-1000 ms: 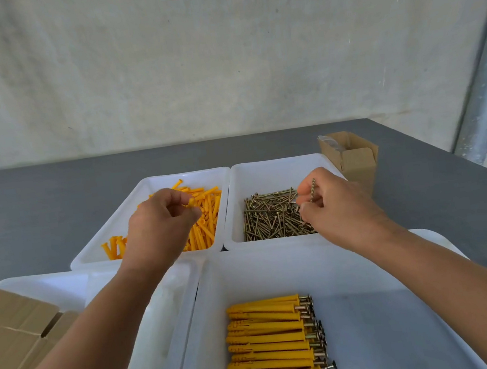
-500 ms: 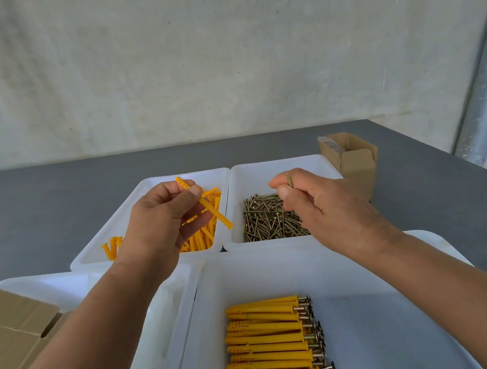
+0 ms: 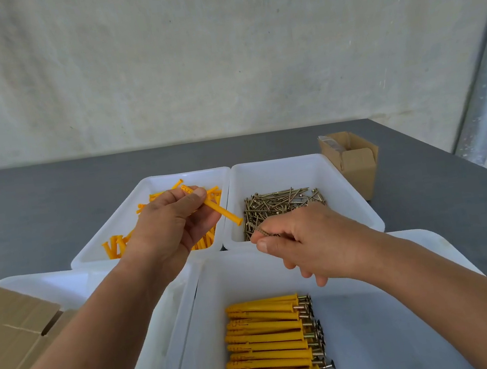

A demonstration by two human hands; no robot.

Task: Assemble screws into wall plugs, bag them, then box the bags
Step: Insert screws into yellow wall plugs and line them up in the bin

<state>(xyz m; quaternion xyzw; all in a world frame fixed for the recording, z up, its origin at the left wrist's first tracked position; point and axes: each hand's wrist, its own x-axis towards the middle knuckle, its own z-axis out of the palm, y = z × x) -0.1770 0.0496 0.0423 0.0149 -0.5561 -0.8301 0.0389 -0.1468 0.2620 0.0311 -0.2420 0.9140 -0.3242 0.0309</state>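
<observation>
Over grey table (image 3: 23, 213), left hand (image 3: 167, 225) pinches slim yellow plug (image 3: 221, 210).

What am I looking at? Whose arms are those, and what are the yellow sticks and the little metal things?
There is no machine here. These are a person's two bare arms, seen by a camera worn on their head that looks down at a grey table.

The left hand pinches one yellow wall plug, a plastic sleeve for a screw. The right hand pinches a screw close to the plug's end.

Behind the hands, the plug tray holds loose plugs, and the screw tray holds a pile of screws. The near tray holds finished plugs, lined up with screws already in them. A small cardboard box stands at the back right.
</observation>
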